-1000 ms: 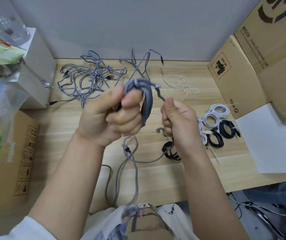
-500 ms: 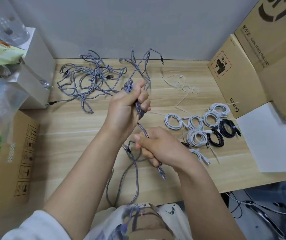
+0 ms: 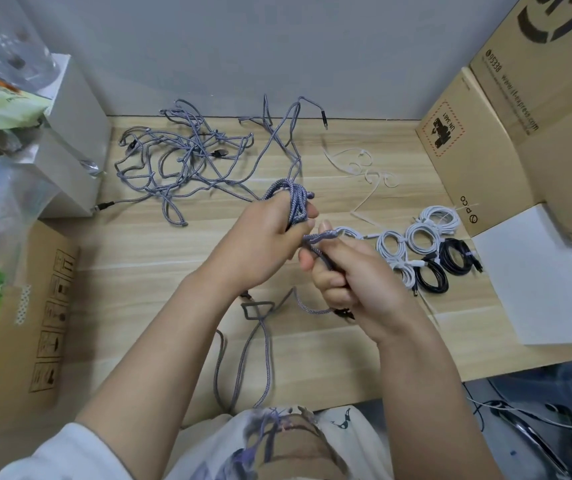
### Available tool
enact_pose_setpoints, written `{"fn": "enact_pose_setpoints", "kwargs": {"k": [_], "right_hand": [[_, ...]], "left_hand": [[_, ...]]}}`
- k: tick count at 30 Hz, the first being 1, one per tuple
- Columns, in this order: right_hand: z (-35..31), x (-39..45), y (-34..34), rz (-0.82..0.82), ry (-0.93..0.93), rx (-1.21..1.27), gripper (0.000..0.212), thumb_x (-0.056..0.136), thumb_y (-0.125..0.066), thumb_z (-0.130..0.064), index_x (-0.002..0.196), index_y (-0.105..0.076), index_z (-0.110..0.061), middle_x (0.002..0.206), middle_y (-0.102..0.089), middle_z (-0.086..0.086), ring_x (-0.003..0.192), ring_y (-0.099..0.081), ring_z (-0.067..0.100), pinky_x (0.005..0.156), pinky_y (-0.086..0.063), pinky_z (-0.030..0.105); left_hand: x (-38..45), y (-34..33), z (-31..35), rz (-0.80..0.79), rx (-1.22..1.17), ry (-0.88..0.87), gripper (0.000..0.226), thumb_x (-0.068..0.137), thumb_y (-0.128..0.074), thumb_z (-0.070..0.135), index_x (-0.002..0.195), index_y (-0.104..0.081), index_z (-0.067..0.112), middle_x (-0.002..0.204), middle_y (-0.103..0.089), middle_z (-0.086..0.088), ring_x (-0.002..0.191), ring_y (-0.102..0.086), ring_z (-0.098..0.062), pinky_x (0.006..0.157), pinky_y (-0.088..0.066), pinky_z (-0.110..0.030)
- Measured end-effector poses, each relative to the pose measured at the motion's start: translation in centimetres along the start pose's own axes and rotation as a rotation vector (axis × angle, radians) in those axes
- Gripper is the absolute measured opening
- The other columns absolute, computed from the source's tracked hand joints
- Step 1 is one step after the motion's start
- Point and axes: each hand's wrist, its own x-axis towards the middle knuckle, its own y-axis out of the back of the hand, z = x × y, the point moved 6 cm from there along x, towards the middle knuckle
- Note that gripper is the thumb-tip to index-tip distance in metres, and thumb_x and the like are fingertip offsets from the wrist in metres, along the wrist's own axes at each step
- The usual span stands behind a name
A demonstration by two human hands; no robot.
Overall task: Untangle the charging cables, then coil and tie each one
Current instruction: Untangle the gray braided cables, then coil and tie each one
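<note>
Holding grey coil (image 3: 295,206) in left hand (image 3: 263,247), fingers curled round bundle, above desk (image 3: 146,271) middle. Right hand (image 3: 357,282) pinches free tail (image 3: 315,239) between thumb and curled fingers, just beside coil. Cable seems light, soft, braided, grippy; loops likely to spring open if grip eases. Best hold: squeeze bundle across middle, keep tail taut. Slack (image 3: 260,341) trails over near edge. Tangle (image 3: 187,157) lies at far left corner.

Part of the grey cable (image 3: 296,206) is hidden inside the left hand (image 3: 263,244). Its end is covered by the right hand (image 3: 357,282).
</note>
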Motion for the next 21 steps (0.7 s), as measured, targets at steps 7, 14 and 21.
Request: {"fn": "enact_pose_setpoints", "kwargs": {"k": [7,14,21], "right_hand": [[-1.7,-0.4,-0.4,-0.057,0.123,0.118,0.016,0.089,-0.053,-0.017,0.085,-0.06,-0.003,0.043,-0.039,-0.012,0.034,-0.023,-0.002,0.041,-0.01,0.016],[-1.8,0.2,1.8,0.261,0.286,-0.011,0.019,0.09,-0.057,-0.012,0.072,-0.061,-0.011,0.047,-0.037,-0.006,0.037,-0.026,0.004,0.04,-0.022,0.014],[-2.9,-0.9,-1.3,0.253,0.479,-0.45,0.02,0.086,-0.063,-0.025,0.066,-0.058,-0.023,0.058,-0.06,-0.012,0.053,-0.051,0.003,0.055,-0.037,0.016]], "left_hand": [[0.5,1.3,0.9,0.03,-0.32,0.081,0.012,0.094,-0.052,0.012,0.088,-0.057,0.022,0.055,-0.052,0.004,0.049,-0.044,-0.013,0.049,-0.038,-0.021],[0.1,1.2,2.2,0.154,-0.622,0.162,0.042,0.097,-0.044,0.005,0.064,-0.065,0.022,0.041,-0.028,0.01,0.041,-0.025,-0.009,0.045,-0.023,-0.021],[0.3,1.8,0.9,0.343,-0.31,0.164,0.015,0.091,-0.057,0.013,0.08,-0.059,0.023,0.055,-0.049,0.012,0.054,-0.043,-0.008,0.055,-0.037,-0.024]]}}
